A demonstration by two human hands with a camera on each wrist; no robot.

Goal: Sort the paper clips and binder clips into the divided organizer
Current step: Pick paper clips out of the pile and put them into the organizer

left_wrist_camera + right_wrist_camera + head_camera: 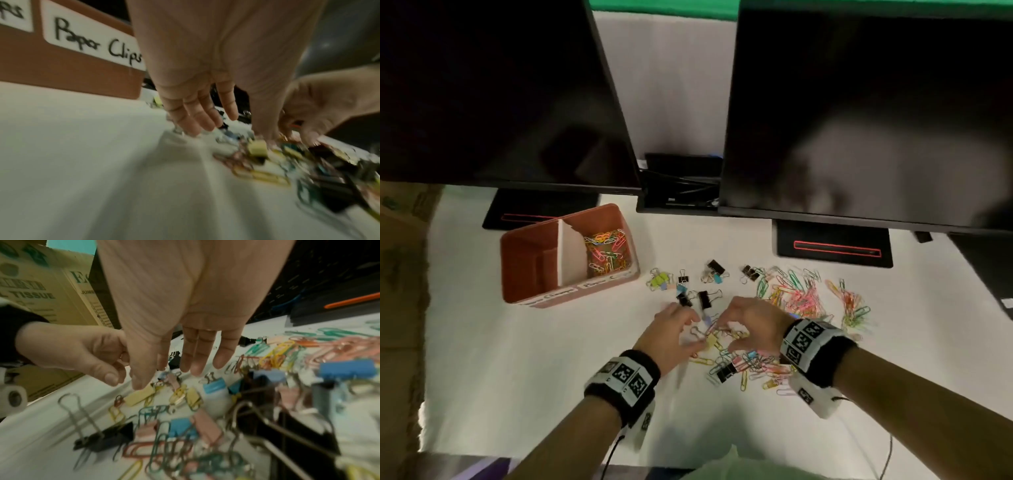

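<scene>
The brown divided organizer [530, 233] stands at the left; its right compartment holds coloured paper clips [607, 253], and the left compartment looks bare. Its front label reads "Paper Clips" [96, 43]. Loose binder clips [705, 294] lie beyond my hands and a spread of paper clips [801, 294] lies to the right. Both hands hover over a mixed pile [743, 363] at the centre. My left hand [690, 330] [236, 133] has loosely bent fingers and holds nothing I can see. My right hand [722, 337] [167, 378] has straight fingers, its thumb touching a yellow binder clip [139, 395] [711, 341] [257, 148].
Two dark monitors [500, 92] [859, 113] overhang the back of the white table, their black stand bases [835, 250] behind the clips. A cardboard box [400, 274] [41, 288] stands off the table's left side. The table's front edge [517, 459] runs below my wrists.
</scene>
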